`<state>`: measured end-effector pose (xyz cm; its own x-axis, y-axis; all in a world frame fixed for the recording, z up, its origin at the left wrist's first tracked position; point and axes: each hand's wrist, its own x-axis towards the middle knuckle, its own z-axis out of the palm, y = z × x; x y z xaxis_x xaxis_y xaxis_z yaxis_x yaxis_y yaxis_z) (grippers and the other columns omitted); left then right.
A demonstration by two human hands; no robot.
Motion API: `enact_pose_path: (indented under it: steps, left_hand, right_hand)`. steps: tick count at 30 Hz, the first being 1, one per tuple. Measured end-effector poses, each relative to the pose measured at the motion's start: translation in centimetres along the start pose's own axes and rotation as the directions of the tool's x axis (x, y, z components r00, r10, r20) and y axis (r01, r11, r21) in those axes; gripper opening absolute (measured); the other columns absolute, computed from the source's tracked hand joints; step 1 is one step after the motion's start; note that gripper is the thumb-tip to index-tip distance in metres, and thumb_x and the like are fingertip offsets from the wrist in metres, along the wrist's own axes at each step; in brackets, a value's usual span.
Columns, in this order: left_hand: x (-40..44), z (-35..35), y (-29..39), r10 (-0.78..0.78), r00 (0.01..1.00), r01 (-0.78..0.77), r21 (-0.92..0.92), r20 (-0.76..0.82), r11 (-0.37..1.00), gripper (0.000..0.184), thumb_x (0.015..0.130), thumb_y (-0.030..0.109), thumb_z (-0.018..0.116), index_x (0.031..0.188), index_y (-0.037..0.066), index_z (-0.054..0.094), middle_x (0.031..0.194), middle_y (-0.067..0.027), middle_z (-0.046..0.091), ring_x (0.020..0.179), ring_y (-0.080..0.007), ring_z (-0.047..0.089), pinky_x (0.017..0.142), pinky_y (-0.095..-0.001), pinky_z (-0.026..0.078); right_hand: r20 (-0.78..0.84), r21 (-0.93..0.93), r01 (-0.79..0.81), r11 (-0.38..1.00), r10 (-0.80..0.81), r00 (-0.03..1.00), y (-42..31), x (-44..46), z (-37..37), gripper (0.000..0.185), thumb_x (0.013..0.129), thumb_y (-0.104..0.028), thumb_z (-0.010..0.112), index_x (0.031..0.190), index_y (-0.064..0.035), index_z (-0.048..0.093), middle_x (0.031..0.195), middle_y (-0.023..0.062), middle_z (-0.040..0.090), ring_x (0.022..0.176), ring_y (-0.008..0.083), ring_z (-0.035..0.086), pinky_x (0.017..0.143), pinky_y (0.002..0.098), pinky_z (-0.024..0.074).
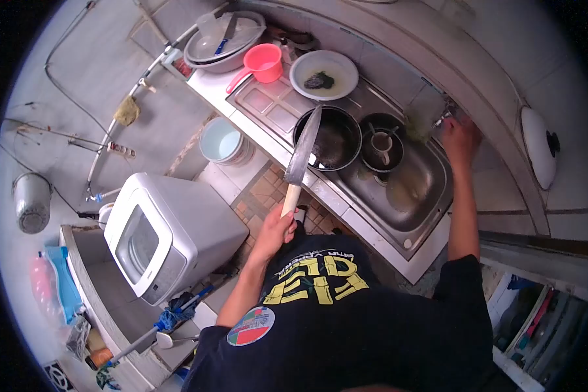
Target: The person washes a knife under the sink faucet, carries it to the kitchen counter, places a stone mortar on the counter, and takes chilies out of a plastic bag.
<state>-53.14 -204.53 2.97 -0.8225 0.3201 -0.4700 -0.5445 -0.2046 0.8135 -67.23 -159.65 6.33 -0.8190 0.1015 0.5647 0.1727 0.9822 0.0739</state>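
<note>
Left hand (283, 227) grips knife (299, 157) by pale handle, blade up toward 1 o'clock, overlapping pan (336, 140) in view. Right hand (462, 138) at tap (445, 117), 2 o'clock; contact unclear. Pot (372, 157) just right of pan, mug (381, 145) inside, sink (424, 204) below. Bowl (342, 62) at 12, dark lump (319, 80) in it. Pink dipper (265, 63) at 11, beside bowl. Bucket (221, 141) on floor, 10 o'clock. White washer (202, 222) at 9.
</note>
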Motion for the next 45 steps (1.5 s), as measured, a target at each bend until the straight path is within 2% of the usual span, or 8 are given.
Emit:
enact_pose_path:
  steps: [7, 9, 12, 14, 27, 36, 38, 45]
  left_hand:
    - [0.5, -2.9, 1.3, 0.031, 0.999, -0.031, 0.016, -0.009, 0.999, 0.022, 0.096, 0.023, 0.045, 0.108, 0.005, 0.050, 0.065, 0.0022, 0.041, 0.053, -0.0046, 0.036, 0.043, -0.0186, 0.030]
    - [1.5, -3.3, 2.6, 0.017, 1.000, -0.017, 0.042, 0.002, 0.999, 0.022, 0.096, 0.023, 0.045, 0.108, 0.004, 0.050, 0.065, 0.0023, 0.041, 0.052, -0.0047, 0.036, 0.043, -0.0186, 0.030]
    - [2.6, -4.0, 3.4, -0.001, 1.000, 0.000, 0.054, 0.020, 0.999, 0.023, 0.096, 0.023, 0.045, 0.108, 0.004, 0.050, 0.064, 0.0026, 0.041, 0.051, -0.0048, 0.037, 0.043, -0.0186, 0.030]
    - [3.1, -4.2, 4.2, 0.005, 0.999, -0.007, 0.043, 0.039, 0.999, 0.023, 0.096, 0.023, 0.045, 0.108, 0.004, 0.050, 0.064, 0.0024, 0.041, 0.052, -0.0049, 0.037, 0.043, -0.0185, 0.030]
    - [2.3, -4.1, 4.2, 0.081, 0.996, -0.081, 0.004, -0.025, 0.997, 0.026, 0.096, 0.025, 0.045, 0.108, 0.002, 0.050, 0.065, 0.0014, 0.042, 0.052, -0.0047, 0.036, 0.043, -0.0183, 0.030]
    - [3.1, -5.9, 6.2, 0.147, 0.981, -0.148, 0.006, -0.126, 0.989, 0.026, 0.096, 0.024, 0.043, 0.109, 0.002, 0.050, 0.065, 0.0017, 0.042, 0.051, -0.0044, 0.036, 0.043, -0.0180, 0.031]
    - [5.0, -7.4, 7.0, 0.142, 0.984, -0.144, -0.010, -0.103, 0.989, 0.025, 0.096, 0.023, 0.044, 0.109, 0.002, 0.050, 0.065, 0.0017, 0.042, 0.051, -0.0043, 0.036, 0.043, -0.0179, 0.031]
    - [12.5, -14.2, 12.0, 0.093, 0.996, -0.093, -0.015, 0.012, 0.996, 0.022, 0.096, 0.020, 0.044, 0.108, 0.003, 0.049, 0.065, 0.0016, 0.042, 0.050, -0.0046, 0.036, 0.043, -0.0180, 0.031]
  right_hand:
    - [-0.079, 0.437, 0.086, 0.895, -0.057, 0.995, -3.2, -6.1, 4.0, 0.015, 0.082, -0.007, 0.059, 0.095, -0.0054, 0.065, 0.090, 0.0115, 0.060, 0.079, 0.0321, 0.059, 0.069, 0.0381, 0.0467]
    - [0.295, 0.426, -0.247, 0.870, 0.124, 0.947, -3.9, -6.7, 6.7, 0.017, 0.085, -0.007, 0.058, 0.101, -0.0047, 0.063, 0.088, 0.0094, 0.061, 0.078, 0.0269, 0.061, 0.068, 0.0356, 0.0484]
    - [0.499, 0.605, -0.572, 0.553, 0.296, 0.815, 0.9, -9.2, 20.0, 0.021, 0.087, -0.014, 0.056, 0.104, -0.0063, 0.063, 0.089, 0.0101, 0.063, 0.080, 0.0285, 0.061, 0.073, 0.0380, 0.0484]
    - [0.812, 0.584, -0.700, -0.410, 0.296, 0.503, 1.8, -8.6, 23.5, 0.022, 0.088, -0.018, 0.055, 0.107, -0.0085, 0.063, 0.087, 0.0059, 0.064, 0.073, 0.0237, 0.059, 0.070, 0.0353, 0.0476]
    - [0.920, 0.365, -0.340, -0.867, 0.281, 0.271, -1.7, -2.4, 23.1, 0.033, 0.089, -0.040, 0.053, 0.068, -0.0161, 0.050, 0.054, -0.0027, 0.032, 0.039, 0.0112, 0.028, 0.036, 0.0243, 0.0253]
    - [0.929, 0.332, -0.901, -0.278, 0.259, 0.262, -9.0, -2.1, 18.0, 0.022, 0.087, -0.034, 0.058, 0.096, -0.0153, 0.062, 0.074, -0.0034, 0.053, 0.065, 0.0074, 0.045, 0.061, 0.0220, 0.0385]
    - [0.832, 0.549, -0.833, -0.068, 0.135, 0.538, -11.1, 0.4, 18.7, 0.024, 0.086, -0.033, 0.059, 0.098, -0.0126, 0.061, 0.077, -0.0021, 0.056, 0.070, 0.0093, 0.050, 0.064, 0.0251, 0.0415]
    - [0.884, 0.374, -0.855, -0.360, -0.141, 0.446, -24.2, 13.6, 22.6, 0.034, 0.087, -0.029, 0.059, 0.107, -0.0027, 0.054, 0.105, 0.0130, 0.058, 0.099, 0.0238, 0.057, 0.089, 0.0356, 0.0461]
